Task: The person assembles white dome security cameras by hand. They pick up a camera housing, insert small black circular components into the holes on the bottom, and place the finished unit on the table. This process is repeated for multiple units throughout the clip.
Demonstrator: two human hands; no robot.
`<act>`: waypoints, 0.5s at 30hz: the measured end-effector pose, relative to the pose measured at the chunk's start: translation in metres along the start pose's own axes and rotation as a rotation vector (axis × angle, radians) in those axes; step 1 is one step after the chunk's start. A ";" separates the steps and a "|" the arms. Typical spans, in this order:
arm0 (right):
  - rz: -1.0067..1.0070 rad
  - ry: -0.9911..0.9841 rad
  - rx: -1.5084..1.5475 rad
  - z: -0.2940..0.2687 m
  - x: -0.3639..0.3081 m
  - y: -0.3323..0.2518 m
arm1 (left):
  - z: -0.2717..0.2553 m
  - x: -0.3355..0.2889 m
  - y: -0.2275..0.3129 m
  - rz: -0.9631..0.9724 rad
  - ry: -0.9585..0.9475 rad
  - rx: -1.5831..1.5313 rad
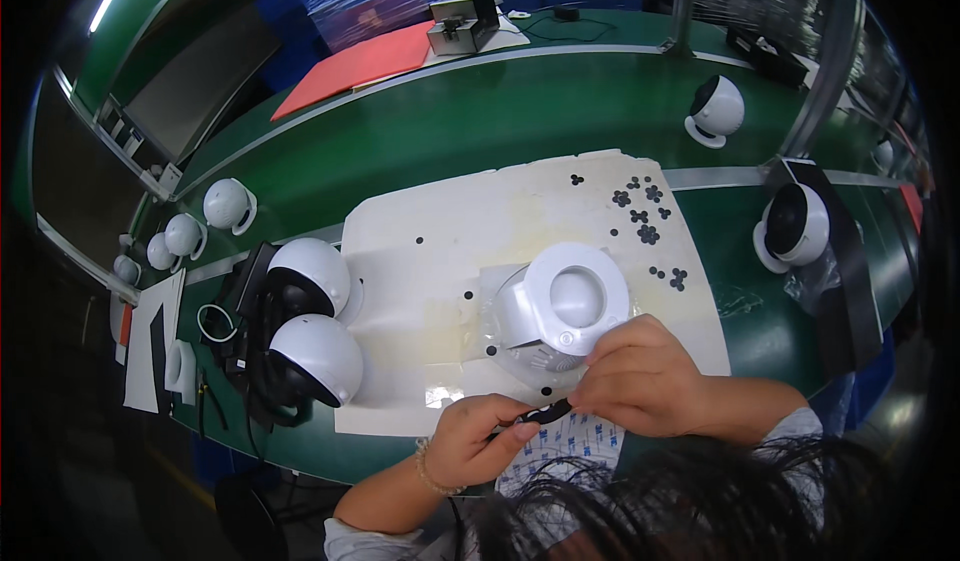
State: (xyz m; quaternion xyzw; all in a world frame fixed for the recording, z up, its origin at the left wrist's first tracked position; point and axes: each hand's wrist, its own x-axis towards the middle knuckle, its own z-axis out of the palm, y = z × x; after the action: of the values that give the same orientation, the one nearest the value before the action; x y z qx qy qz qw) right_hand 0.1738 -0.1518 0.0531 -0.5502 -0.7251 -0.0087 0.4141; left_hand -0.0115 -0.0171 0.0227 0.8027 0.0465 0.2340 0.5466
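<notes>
My left hand point(472, 443) pinches one end of a small black strip with pale spots point(543, 415) between thumb and fingers. The fingers of my right hand point(640, 379) close on the strip's other end. Just beyond my hands, a white round-bodied device point(527, 313) lies on clear plastic with its ring-shaped base point(612, 279) facing up. Beneath the strip is a white sheet with blue print point(600, 441), partly covered by my hands and hair. Small black round pads point(648, 234) are scattered over the pale board point(410, 331), many clustered at its far right.
Two white-and-black globe-shaped devices point(318, 359) stand left of the board beside black cables point(262, 376). Similar devices stand farther left and at right point(797, 225). Pliers point(210, 401) lie near the left edge. Metal posts point(830, 81) rise at right; a red sheet point(365, 66) lies behind.
</notes>
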 end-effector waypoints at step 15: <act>-0.068 -0.049 0.088 -0.002 0.004 -0.010 | 0.010 -0.002 0.000 0.090 0.116 0.221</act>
State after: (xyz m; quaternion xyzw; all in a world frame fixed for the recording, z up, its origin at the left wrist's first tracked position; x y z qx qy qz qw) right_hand 0.1665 -0.1533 0.0614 -0.5064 -0.7531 0.0226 0.4194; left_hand -0.0090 -0.0262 0.0195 0.8445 0.0675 0.2979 0.4400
